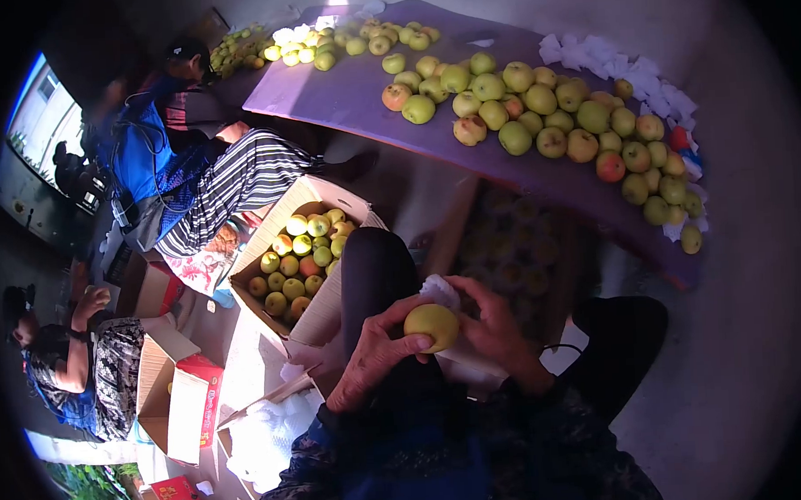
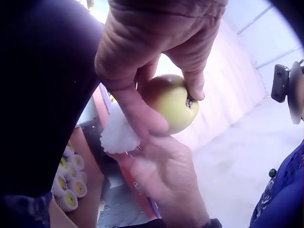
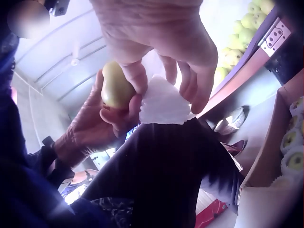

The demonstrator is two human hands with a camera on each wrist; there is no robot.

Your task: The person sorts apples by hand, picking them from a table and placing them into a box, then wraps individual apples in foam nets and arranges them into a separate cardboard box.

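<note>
A yellow-green apple (image 1: pixel 432 327) is gripped by the left hand (image 1: pixel 375 349), its thumb across the near side. In the left wrist view the left hand (image 2: pixel 156 42) has thumb and fingers round the apple (image 2: pixel 171 103), whose stem end shows. The right hand (image 1: pixel 493 331) is close beside the apple. In the right wrist view the right hand (image 3: pixel 159 38) holds a white foam net (image 3: pixel 164 102) in its fingers, and the left hand (image 3: pixel 90 126) holds the apple (image 3: pixel 116 88) just beside it.
Many apples lie on a purple table (image 1: pixel 322 92) ahead, with white foam nets (image 1: pixel 625 70) along its far edge. A carton (image 1: pixel 319 321) of apples stands left of the knee; a box (image 3: pixel 256 175) of netted apples is at the right. Two people sit at the left.
</note>
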